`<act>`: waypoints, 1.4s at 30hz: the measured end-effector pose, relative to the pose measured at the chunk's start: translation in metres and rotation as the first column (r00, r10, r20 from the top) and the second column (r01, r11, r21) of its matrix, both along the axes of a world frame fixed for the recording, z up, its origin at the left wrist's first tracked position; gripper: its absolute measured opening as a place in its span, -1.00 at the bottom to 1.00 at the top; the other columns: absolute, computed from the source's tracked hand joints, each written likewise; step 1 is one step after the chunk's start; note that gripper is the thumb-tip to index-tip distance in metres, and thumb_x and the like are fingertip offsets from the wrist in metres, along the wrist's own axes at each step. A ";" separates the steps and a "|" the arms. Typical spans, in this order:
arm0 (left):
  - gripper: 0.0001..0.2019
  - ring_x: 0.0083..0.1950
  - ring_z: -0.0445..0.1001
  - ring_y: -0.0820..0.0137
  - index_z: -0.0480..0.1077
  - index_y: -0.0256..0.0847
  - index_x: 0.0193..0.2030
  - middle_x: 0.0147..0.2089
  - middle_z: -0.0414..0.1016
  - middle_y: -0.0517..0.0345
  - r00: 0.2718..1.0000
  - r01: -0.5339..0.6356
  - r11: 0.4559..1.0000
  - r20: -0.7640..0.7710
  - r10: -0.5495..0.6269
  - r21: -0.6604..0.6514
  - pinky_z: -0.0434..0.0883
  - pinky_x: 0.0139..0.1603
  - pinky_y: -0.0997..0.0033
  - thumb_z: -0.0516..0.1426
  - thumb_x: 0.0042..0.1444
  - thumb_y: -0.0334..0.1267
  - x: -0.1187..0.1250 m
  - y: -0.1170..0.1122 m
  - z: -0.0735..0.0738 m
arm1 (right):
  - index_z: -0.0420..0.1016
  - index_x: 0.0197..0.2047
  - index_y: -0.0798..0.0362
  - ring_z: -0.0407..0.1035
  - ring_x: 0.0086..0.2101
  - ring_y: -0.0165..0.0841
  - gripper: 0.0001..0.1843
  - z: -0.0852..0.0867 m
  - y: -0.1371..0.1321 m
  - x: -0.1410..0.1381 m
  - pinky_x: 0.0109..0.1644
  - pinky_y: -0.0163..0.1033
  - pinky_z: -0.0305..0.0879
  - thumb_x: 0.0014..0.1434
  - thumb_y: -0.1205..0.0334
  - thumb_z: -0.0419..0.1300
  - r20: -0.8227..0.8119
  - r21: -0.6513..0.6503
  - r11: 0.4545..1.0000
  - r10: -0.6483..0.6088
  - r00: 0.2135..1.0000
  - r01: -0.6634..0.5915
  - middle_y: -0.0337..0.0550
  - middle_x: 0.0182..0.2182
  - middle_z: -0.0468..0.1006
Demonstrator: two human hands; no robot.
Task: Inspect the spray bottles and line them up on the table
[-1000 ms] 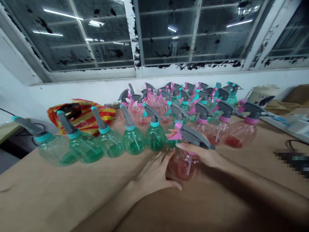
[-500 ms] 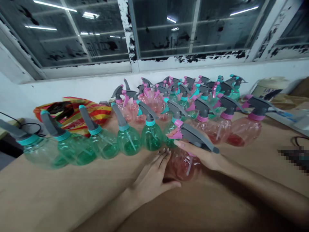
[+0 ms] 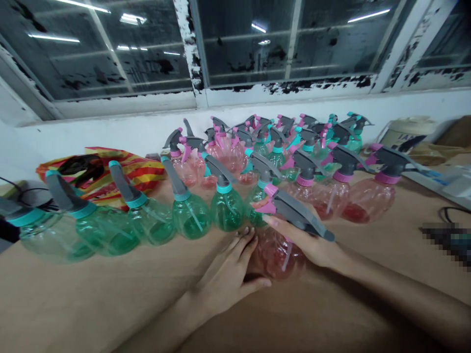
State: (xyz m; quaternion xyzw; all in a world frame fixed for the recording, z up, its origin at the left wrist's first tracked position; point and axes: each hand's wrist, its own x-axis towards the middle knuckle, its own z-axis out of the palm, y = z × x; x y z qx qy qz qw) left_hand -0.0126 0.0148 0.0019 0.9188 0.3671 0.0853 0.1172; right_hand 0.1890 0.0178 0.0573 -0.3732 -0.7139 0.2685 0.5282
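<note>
A clear pink spray bottle (image 3: 274,257) with a grey and pink trigger head stands nearest to me on the table. My right hand (image 3: 311,240) is closed around its neck, just under the spray head, and a fingertip shows by the pink trigger. Some pink liquid and a dip tube are visible inside. To the bottle's left, my left hand (image 3: 228,274) lies on the tabletop with fingers stretched out and thumb apart, holding nothing. Its fingertips are close to a green spray bottle (image 3: 227,211) in the row behind. Whether the left hand touches the pink bottle I cannot tell.
Green bottles line up leftward, including one (image 3: 191,215) with a grey head. Pink bottles (image 3: 368,201) stand at the right, with a denser cluster behind. A striped plastic bag (image 3: 143,169) lies back left, a pale tub (image 3: 408,132) back right. Windows rise behind the table (image 3: 91,304).
The view has shifted slightly, so the bottles at the left appear further left. Both hands keep nearly the same pose around and beside the pink spray bottle.
</note>
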 end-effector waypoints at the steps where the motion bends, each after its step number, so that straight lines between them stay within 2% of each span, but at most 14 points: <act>1: -0.21 0.42 0.02 0.06 0.07 -0.32 0.36 0.42 0.06 -0.21 1.000 0.005 1.000 0.000 -0.005 0.003 0.10 0.35 -0.04 0.09 0.20 0.23 0.000 0.000 0.000 | 0.50 -0.09 -0.11 0.49 -0.12 -0.26 -0.80 0.000 0.000 0.000 0.01 -0.11 0.40 0.22 0.12 0.18 -0.006 -0.004 1.000 0.012 1.000 -0.012 -0.21 -0.15 0.59; 5: -0.23 0.42 0.02 0.03 0.09 -0.32 0.36 0.42 0.06 -0.22 1.000 0.013 1.000 -0.008 -0.013 0.002 0.10 0.35 -0.04 0.08 0.21 0.23 0.000 -0.001 0.001 | 0.49 -0.03 -0.09 0.50 -0.07 -0.25 -0.75 -0.001 -0.002 0.001 0.07 -0.11 0.39 0.21 0.16 0.20 -0.017 -0.034 0.999 0.035 0.999 -0.036 -0.21 -0.10 0.61; 9: -0.25 0.42 0.03 0.05 0.10 -0.28 0.36 0.42 0.06 -0.19 1.000 0.015 1.000 -0.008 -0.015 0.008 0.10 0.36 -0.03 0.08 0.22 0.22 -0.001 -0.002 0.004 | 0.50 -0.14 -0.06 0.52 -0.22 -0.28 -0.84 -0.002 -0.002 0.001 -0.09 -0.16 0.45 0.20 0.14 0.21 0.010 -0.029 1.000 -0.011 1.000 0.011 -0.23 -0.25 0.61; 12: -0.24 0.43 0.02 0.07 0.09 -0.34 0.36 0.42 0.05 -0.22 1.000 0.023 1.000 -0.007 -0.023 0.003 0.10 0.36 0.00 0.07 0.23 0.21 -0.001 -0.001 0.004 | 0.50 -0.19 -0.05 0.50 -0.30 -0.29 -0.85 -0.002 -0.001 0.002 -0.16 -0.14 0.46 0.20 0.11 0.20 0.033 -0.052 0.999 -0.014 0.999 0.016 -0.24 -0.33 0.58; 16: -0.24 0.43 0.02 0.07 0.07 -0.30 0.37 0.42 0.05 -0.20 1.000 0.025 1.000 0.006 -0.025 0.005 0.10 0.36 -0.01 0.05 0.23 0.23 -0.001 -0.001 0.001 | 0.51 -0.13 -0.05 0.51 -0.26 -0.27 -0.81 -0.002 0.000 0.003 -0.10 -0.12 0.46 0.20 0.12 0.19 0.046 -0.049 0.999 0.001 0.999 0.001 -0.22 -0.28 0.59; 20: -0.25 0.42 0.02 0.08 0.07 -0.27 0.37 0.42 0.06 -0.18 1.000 0.023 1.000 0.003 -0.023 0.012 0.09 0.36 -0.01 0.04 0.24 0.23 -0.001 -0.002 0.001 | 0.49 0.02 -0.09 0.49 -0.10 -0.24 -0.71 -0.001 -0.001 0.003 0.05 -0.09 0.41 0.21 0.18 0.18 0.035 -0.063 0.997 0.038 0.999 -0.036 -0.20 -0.14 0.60; 23: -0.26 0.43 0.02 0.08 0.08 -0.29 0.36 0.42 0.06 -0.20 0.999 0.022 1.000 -0.025 -0.022 0.008 0.08 0.36 -0.01 0.05 0.24 0.22 -0.001 -0.002 0.004 | 0.49 0.02 -0.12 0.48 -0.06 -0.25 -0.70 0.001 -0.002 0.004 0.09 -0.09 0.38 0.20 0.23 0.18 0.017 -0.077 0.994 0.073 0.997 -0.071 -0.20 -0.08 0.59; 26: -0.25 0.43 0.01 0.08 0.08 -0.30 0.36 0.42 0.04 -0.20 0.999 0.022 1.000 -0.032 -0.022 0.006 0.08 0.36 0.00 0.05 0.24 0.22 -0.001 -0.002 0.004 | 0.50 -0.03 -0.10 0.50 -0.13 -0.25 -0.75 0.003 -0.002 0.004 0.02 -0.09 0.41 0.21 0.23 0.18 0.015 -0.084 0.994 0.065 0.998 -0.063 -0.20 -0.14 0.60; 31: -0.24 0.44 -0.01 0.09 0.07 -0.32 0.37 0.43 0.03 -0.20 0.999 0.028 1.000 -0.026 -0.028 0.011 0.08 0.36 -0.02 0.05 0.24 0.23 -0.002 -0.001 0.002 | 0.49 -0.19 -0.05 0.50 -0.28 -0.29 -0.87 0.003 -0.002 0.001 -0.14 -0.14 0.44 0.19 0.13 0.21 0.003 -0.075 0.997 0.007 1.000 -0.006 -0.23 -0.31 0.58; 36: -0.23 0.43 0.00 0.10 0.08 -0.35 0.36 0.42 0.05 -0.21 1.000 0.020 1.000 -0.019 -0.020 0.012 0.08 0.37 0.03 0.04 0.24 0.23 -0.002 -0.001 0.002 | 0.48 -0.28 -0.06 0.47 -0.38 -0.33 -0.85 -0.004 -0.003 0.002 -0.25 -0.17 0.42 0.18 0.06 0.23 0.015 -0.035 0.997 -0.072 0.997 0.073 -0.27 -0.40 0.55; 39: -0.23 0.43 0.00 0.11 0.08 -0.37 0.36 0.42 0.05 -0.21 1.000 0.021 1.000 -0.016 -0.021 0.011 0.08 0.37 0.05 0.04 0.24 0.22 -0.001 -0.002 0.004 | 0.50 -0.21 -0.09 0.51 -0.30 -0.27 -0.86 -0.004 -0.002 0.002 -0.19 -0.12 0.45 0.19 0.08 0.22 0.005 -0.050 0.997 -0.050 0.999 0.050 -0.24 -0.33 0.59; 42: -0.24 0.43 0.00 0.11 0.10 -0.38 0.35 0.42 0.05 -0.22 0.999 0.018 1.000 -0.043 -0.018 0.007 0.07 0.38 0.04 0.04 0.25 0.21 -0.001 -0.001 0.004 | 0.50 -0.07 -0.09 0.51 -0.12 -0.22 -0.77 -0.001 -0.002 0.001 0.01 -0.05 0.42 0.20 0.11 0.20 -0.006 -0.057 0.998 0.016 1.000 -0.016 -0.19 -0.16 0.62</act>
